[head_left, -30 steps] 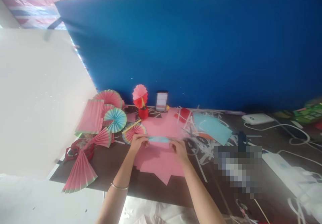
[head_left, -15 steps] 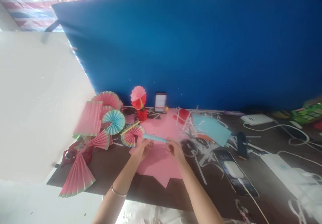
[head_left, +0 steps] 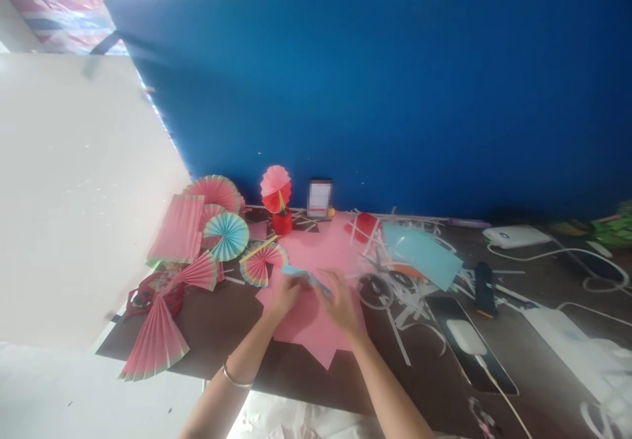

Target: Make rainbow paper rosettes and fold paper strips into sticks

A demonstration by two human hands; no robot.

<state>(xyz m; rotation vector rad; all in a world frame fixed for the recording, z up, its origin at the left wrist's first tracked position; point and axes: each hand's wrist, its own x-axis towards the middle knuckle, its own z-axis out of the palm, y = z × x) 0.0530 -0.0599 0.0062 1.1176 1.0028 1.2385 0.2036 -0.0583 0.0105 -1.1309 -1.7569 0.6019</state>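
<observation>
A narrow strip of folded light blue paper [head_left: 295, 271] is between my two hands, above pink paper sheets [head_left: 316, 324] on the dark table. My left hand [head_left: 286, 292] grips its left part with closed fingers. At the right end, my right hand [head_left: 338, 296] has its fingers on the paper, which looks bent near the middle. Just left of the strip lies a pink pleated paper fan [head_left: 263, 262] with coloured edges. A light blue pleated fan [head_left: 227, 236] is farther left.
Pink pleated fans [head_left: 157, 343] fill the left side. A paper flower in a red pot [head_left: 282, 222] stands behind. To the right are scissors [head_left: 376, 291], white paper scraps [head_left: 412, 304], a light blue sheet [head_left: 422, 255], a phone [head_left: 469, 343] and a white power bank [head_left: 516, 235].
The blue strip was straight and level between my hands; now it is bent and partly covered. My right hand has turned and its fingers have come over the strip.
</observation>
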